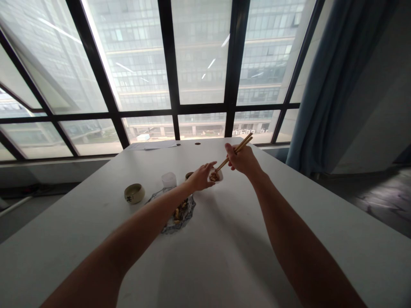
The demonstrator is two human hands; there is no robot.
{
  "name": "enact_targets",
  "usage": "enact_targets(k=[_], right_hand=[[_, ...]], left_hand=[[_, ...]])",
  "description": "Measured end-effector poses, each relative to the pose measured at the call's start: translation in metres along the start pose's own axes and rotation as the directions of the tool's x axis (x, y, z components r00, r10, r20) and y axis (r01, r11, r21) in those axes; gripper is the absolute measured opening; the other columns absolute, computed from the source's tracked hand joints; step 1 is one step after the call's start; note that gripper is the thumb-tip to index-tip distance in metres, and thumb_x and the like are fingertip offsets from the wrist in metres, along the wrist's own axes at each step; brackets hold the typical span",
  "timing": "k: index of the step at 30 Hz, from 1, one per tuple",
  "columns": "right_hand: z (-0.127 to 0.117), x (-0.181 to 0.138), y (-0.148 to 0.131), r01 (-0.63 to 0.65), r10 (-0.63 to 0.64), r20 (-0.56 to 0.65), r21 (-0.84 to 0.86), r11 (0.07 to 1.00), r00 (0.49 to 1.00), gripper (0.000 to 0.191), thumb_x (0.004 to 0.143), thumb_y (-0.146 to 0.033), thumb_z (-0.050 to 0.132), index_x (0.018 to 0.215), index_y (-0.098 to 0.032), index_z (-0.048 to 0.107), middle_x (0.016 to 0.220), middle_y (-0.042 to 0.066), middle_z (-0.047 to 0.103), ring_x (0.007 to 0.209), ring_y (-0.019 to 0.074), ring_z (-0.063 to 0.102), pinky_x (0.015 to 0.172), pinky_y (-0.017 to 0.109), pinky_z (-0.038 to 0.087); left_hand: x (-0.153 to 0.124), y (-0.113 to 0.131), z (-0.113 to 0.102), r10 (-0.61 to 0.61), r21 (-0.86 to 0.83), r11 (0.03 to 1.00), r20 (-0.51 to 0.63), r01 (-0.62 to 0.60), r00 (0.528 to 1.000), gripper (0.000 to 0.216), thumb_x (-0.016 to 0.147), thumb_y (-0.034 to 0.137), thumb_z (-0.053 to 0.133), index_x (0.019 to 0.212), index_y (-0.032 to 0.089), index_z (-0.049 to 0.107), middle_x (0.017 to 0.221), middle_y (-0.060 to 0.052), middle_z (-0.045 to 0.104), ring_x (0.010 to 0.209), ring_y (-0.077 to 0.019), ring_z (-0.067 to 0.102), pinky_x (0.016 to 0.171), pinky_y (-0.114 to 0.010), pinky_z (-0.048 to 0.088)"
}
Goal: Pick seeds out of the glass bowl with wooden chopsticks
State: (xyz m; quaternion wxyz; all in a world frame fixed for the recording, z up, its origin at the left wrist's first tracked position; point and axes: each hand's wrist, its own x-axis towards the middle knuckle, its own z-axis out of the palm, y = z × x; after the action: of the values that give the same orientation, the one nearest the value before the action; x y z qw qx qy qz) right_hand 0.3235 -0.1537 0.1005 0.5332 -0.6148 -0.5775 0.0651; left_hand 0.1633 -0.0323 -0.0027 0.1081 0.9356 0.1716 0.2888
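On the white bench [205, 265], a beige bowl [135, 193] stands at left. Right of it are a translucent cup [169, 181] and, nearer, crumpled foil [184, 220] holding food pieces. The left hand [204, 176], partly open, holds a small white container [220, 176] of food between thumb and fingers. Farther right, the right hand [239, 159] is closed around chopsticks [243, 144], tips at the container's food.

Office-like room — black-framed windows [202, 51] facing a glassy building [138, 55], white table [224, 265].
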Motion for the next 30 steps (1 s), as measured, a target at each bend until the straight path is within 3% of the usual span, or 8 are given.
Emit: enact_targets(k=[4,11,16,18,21,25,27,30], right_hand=[[0.005,0.001,0.01,0.01,-0.01,0.038,-0.018,1.0,0.999,0.055,0.087,-0.063,0.063,0.055,-0.018,0.06,0.043,0.005,0.06,0.033,0.014,0.058,0.034,0.021,0.045],[0.006,-0.004,-0.004,0.041,-0.035,-0.097,0.059,0.997,0.995,0.061,0.088,-0.071,0.053,0.058,-0.018,0.06,0.042,0.003,0.057,0.03,0.0112,0.051,0.032,0.021,0.04],[0.008,-0.015,-0.03,0.039,-0.057,0.076,0.223,0.974,0.995,0.066,0.083,-0.077,0.054,0.058,-0.016,0.061,0.04,0.003,0.057,0.028,0.009,0.046,0.029,0.02,0.034],[0.012,-0.022,-0.041,0.006,-0.071,0.253,0.249,0.968,0.965,0.067,0.08,-0.079,0.056,0.057,-0.016,0.062,0.04,0.003,0.057,0.028,0.0087,0.046,0.029,0.019,0.032],[0.024,-0.034,-0.054,-0.06,-0.068,0.538,0.217,0.974,0.84,0.066,0.078,-0.078,0.059,0.058,-0.016,0.063,0.041,0.002,0.059,0.029,0.0086,0.049,0.03,0.018,0.035],[0.055,-0.049,-0.055,-0.119,-0.032,0.753,0.145,0.982,0.658,0.059,0.079,-0.071,0.063,0.059,-0.016,0.062,0.042,0.001,0.061,0.03,0.0092,0.052,0.032,0.017,0.038],[0.075,-0.056,-0.05,-0.143,-0.022,0.76,0.151,0.978,0.649,0.057,0.079,-0.07,0.064,0.061,-0.017,0.061,0.043,0.001,0.061,0.03,0.0092,0.052,0.032,0.017,0.039],[0.101,-0.064,-0.038,-0.151,-0.044,0.674,0.228,0.962,0.737,0.06,0.078,-0.076,0.06,0.063,-0.017,0.059,0.044,0.0,0.06,0.032,0.0096,0.053,0.032,0.017,0.039]], left_hand=[[0.002,-0.003,0.0,-0.065,-0.025,0.998,0.017,0.066,0.998,0.091,0.073,0.031,0.075,0.151,0.015,0.03,0.13,-0.018,0.062,0.117,-0.0309,0.061,0.103,-0.047,0.048],[0.006,-0.01,-0.001,-0.262,0.039,0.965,0.145,0.259,0.954,0.086,0.072,0.038,0.078,0.147,0.018,0.038,0.13,-0.018,0.064,0.117,-0.0341,0.064,0.098,-0.047,0.051],[-0.006,-0.014,-0.043,-0.239,0.126,0.967,0.158,0.22,0.958,0.071,0.076,0.042,0.074,0.138,0.016,0.051,0.139,-0.018,0.059,0.125,-0.0343,0.059,0.108,-0.046,0.044],[-0.024,-0.018,-0.072,-0.211,0.164,0.967,0.082,0.196,0.974,0.059,0.083,0.043,0.067,0.134,0.016,0.055,0.137,-0.016,0.061,0.127,-0.0322,0.056,0.111,-0.046,0.04],[-0.067,-0.029,-0.118,-0.214,0.204,0.951,-0.108,0.232,0.971,0.049,0.089,0.048,0.058,0.127,0.017,0.06,0.131,-0.012,0.065,0.124,-0.0289,0.057,0.113,-0.046,0.038],[-0.133,-0.05,-0.157,-0.338,0.226,0.877,-0.337,0.424,0.879,0.041,0.091,0.049,0.053,0.116,0.019,0.065,0.12,-0.01,0.069,0.116,-0.0281,0.061,0.108,-0.045,0.043],[-0.16,-0.06,-0.163,-0.4,0.221,0.836,-0.383,0.503,0.832,0.041,0.091,0.051,0.052,0.113,0.019,0.066,0.117,-0.011,0.07,0.115,-0.029,0.062,0.106,-0.045,0.044],[-0.188,-0.072,-0.159,-0.472,0.193,0.791,-0.411,0.581,0.78,0.043,0.091,0.053,0.048,0.112,0.019,0.065,0.118,-0.011,0.069,0.116,-0.03,0.061,0.105,-0.046,0.044]])
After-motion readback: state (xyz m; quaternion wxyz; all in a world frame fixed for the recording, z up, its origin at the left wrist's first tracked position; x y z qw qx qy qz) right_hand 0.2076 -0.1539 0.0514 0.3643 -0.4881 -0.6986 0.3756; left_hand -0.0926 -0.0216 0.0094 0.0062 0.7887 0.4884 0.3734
